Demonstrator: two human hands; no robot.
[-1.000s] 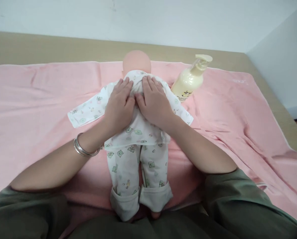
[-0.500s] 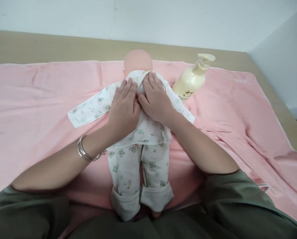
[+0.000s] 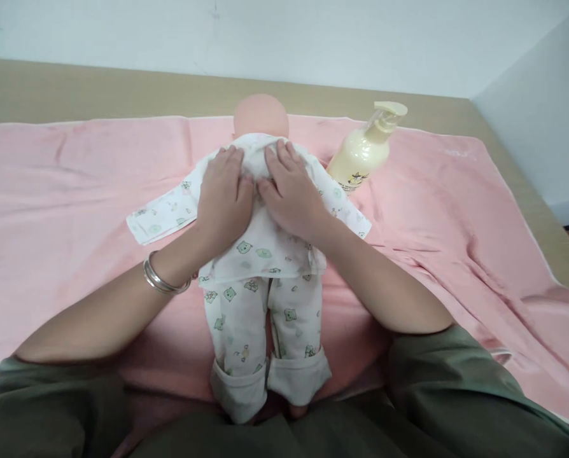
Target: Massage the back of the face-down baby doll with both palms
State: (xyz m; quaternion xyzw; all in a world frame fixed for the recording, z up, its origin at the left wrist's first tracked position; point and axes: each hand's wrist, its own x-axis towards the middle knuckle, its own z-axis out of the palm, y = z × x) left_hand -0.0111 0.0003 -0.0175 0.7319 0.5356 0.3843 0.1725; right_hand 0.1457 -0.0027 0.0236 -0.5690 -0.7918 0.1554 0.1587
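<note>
A baby doll (image 3: 260,116) lies in the middle, the bare back of its head toward the wall and its legs toward me. It wears a white printed top (image 3: 265,254) and matching trousers (image 3: 291,315) with rolled cuffs. My left hand (image 3: 224,197) rests flat on the left of the doll's upper back, fingers stretched toward its shoulders. On the other side my right hand (image 3: 294,191) lies flat too, fingers slightly spread. The thumbs point toward each other with a small gap between. Neither hand grasps anything.
A pale yellow pump bottle (image 3: 361,156) stands beside the doll's right-hand sleeve. Beneath everything is a pink blanket (image 3: 65,191) with folds on the right side. The wooden table (image 3: 122,89) shows at the back, against a white wall (image 3: 313,38).
My hands have moved slightly apart on the doll's back, the left one shifting left. The top looks smoother at the collar. The whole view has drifted a little.
</note>
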